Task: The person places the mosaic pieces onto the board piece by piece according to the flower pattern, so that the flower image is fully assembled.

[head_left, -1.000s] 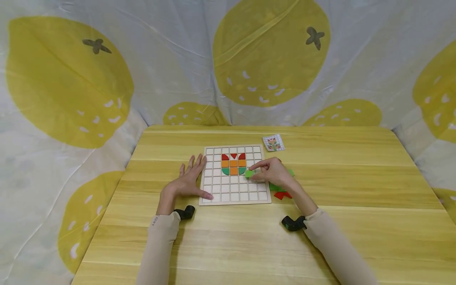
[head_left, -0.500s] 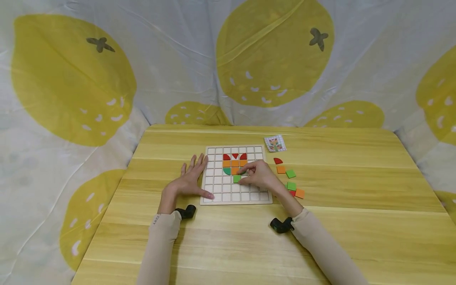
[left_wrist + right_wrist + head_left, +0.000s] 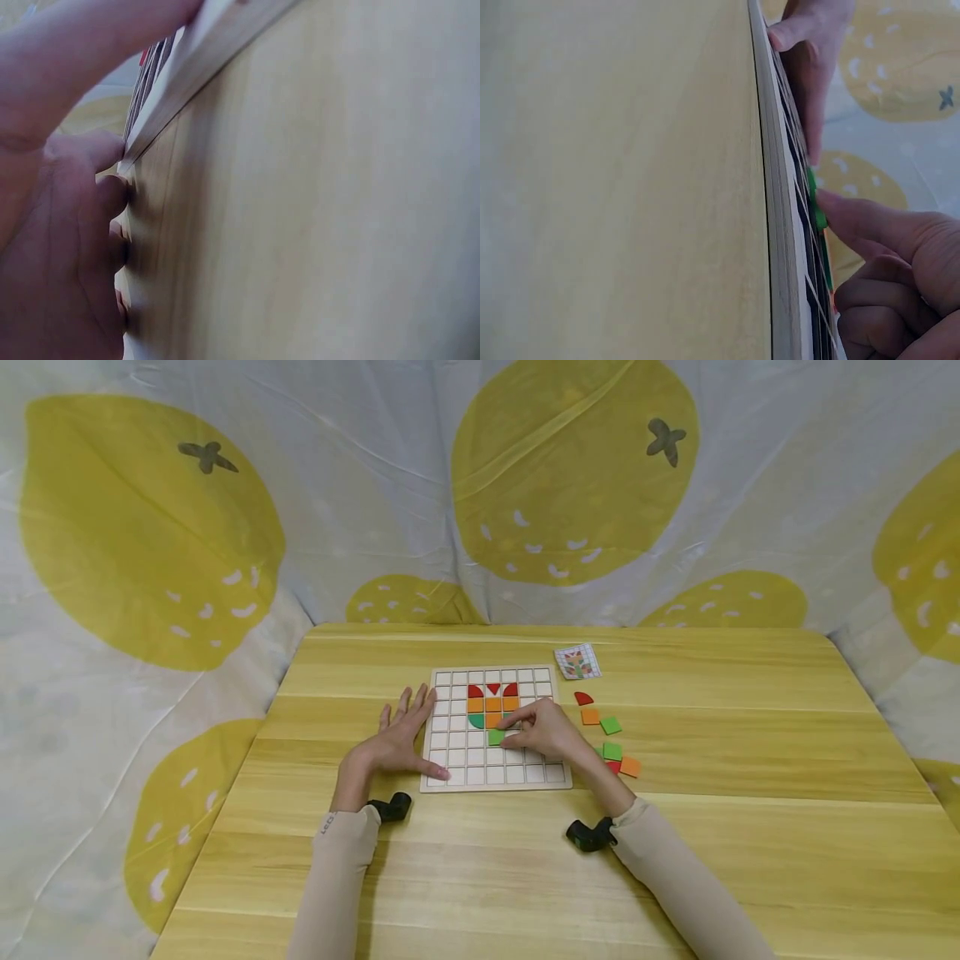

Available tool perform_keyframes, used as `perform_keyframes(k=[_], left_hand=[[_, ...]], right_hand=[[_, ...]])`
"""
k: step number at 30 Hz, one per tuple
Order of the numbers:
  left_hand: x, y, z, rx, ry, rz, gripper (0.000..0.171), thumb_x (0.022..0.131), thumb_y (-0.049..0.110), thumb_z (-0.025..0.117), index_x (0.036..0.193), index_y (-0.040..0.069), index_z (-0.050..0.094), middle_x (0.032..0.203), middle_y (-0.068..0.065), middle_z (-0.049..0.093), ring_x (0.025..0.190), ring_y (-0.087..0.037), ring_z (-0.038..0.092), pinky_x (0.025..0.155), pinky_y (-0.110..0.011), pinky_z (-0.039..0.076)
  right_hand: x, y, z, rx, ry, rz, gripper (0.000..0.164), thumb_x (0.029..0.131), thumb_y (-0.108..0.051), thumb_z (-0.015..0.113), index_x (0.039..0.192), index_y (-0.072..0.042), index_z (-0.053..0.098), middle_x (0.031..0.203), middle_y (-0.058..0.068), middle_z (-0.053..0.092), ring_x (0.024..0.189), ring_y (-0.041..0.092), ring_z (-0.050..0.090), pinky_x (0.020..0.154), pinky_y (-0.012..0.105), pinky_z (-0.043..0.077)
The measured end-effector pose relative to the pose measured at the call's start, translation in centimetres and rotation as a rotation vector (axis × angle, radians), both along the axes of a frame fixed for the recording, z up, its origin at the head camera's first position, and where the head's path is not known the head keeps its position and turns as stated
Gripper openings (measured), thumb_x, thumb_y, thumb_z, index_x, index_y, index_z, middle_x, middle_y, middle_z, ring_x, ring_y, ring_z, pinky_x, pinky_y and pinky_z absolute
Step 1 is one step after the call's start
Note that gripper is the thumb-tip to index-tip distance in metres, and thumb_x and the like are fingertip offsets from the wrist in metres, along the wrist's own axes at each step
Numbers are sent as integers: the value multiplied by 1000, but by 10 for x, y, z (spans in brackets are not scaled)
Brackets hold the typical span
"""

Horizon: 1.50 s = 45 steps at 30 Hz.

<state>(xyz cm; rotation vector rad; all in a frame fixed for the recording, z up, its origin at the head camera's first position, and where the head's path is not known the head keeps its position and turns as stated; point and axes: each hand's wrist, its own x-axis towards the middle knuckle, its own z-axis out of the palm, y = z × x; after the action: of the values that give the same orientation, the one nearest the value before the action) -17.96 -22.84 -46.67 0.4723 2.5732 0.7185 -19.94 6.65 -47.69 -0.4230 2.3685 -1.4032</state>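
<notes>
A square wooden grid board (image 3: 456, 758) lies on the table, with red, orange and teal tiles (image 3: 492, 704) set in its upper middle cells. My left hand (image 3: 396, 739) spreads its fingers along the board's left edge, the thumb resting on the lower left corner. Over the middle of the board, my right hand (image 3: 547, 728) pinches a light green square tile (image 3: 496, 737) between thumb and index finger, just below the lowest orange tile. In the right wrist view the thumb touches the green tile (image 3: 816, 199) at the board's surface. The index fingertip partly covers the right teal piece.
Right of the board lie loose tiles: a red quarter-round (image 3: 583, 698), an orange square (image 3: 590, 717), a green square (image 3: 611, 725), and a small cluster nearer the front with another orange square (image 3: 631, 767). A printed pattern card (image 3: 577, 662) lies behind them.
My right hand has carried the green tile left and toward me, from right of the teal piece to the cell below the lowest orange tile. The left hand has stayed put.
</notes>
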Motion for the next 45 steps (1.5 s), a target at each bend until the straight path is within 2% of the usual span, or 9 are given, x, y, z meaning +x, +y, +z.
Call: perform_keyframes(k=[9,15,23,30,36,40,45], left_hand=[[-1,1,3,1,4,-7,140,74,50,91,167,7,-4,174,-15,-16,159,-40,-23,124,-67,-17],[-1,0,3,-10,9,-6,141,74,49,92,166,7,-5,174,-15,-17,159,-40,-23,124,-67,-17],[1,-1,2,-1,6,4,141,73,49,92,166,6,-3,174,-17,-16,159,-41,-22,124,-67,-17],[2,-1,2,12,5,9,140,73,47,93,166,5,-3,174,-18,-15,159,-42,-21,124,-67,-17],[2,-1,2,6,8,4,141,73,48,93,166,6,-4,174,-17,-15,159,-41,-22,124,-67,-17],[1,-1,1,6,8,-2,141,73,49,92,166,7,-5,174,-16,-16,159,-40,-23,124,-67,-17],[3,0,1,14,-2,3,141,73,49,92,167,8,-5,174,-15,-17,159,-40,-24,124,-67,-18]], right_hand=[[0,-2,-1,-3,16,7,21,82,-12,88,102,-11,84,52,-7,33,51,9,29,52,21,24],[-2,7,8,-25,-13,17,24,84,-13,87,108,-10,82,53,-5,30,53,12,26,53,23,23],[-9,58,16,-15,-26,-67,24,92,-20,79,114,-10,80,56,-5,28,51,12,25,49,24,24],[-10,111,16,-14,-5,-145,29,93,-19,79,118,-5,78,58,-5,30,52,11,27,50,24,25],[-10,147,9,27,-55,-128,34,91,-23,81,121,-7,77,59,-5,29,54,10,27,52,26,26],[-12,164,7,38,-108,-92,39,89,-20,82,124,-3,75,60,-5,26,56,9,26,54,26,26],[-16,177,3,84,-123,-54,43,86,-14,84,125,1,73,61,-5,27,58,9,27,56,27,25]])
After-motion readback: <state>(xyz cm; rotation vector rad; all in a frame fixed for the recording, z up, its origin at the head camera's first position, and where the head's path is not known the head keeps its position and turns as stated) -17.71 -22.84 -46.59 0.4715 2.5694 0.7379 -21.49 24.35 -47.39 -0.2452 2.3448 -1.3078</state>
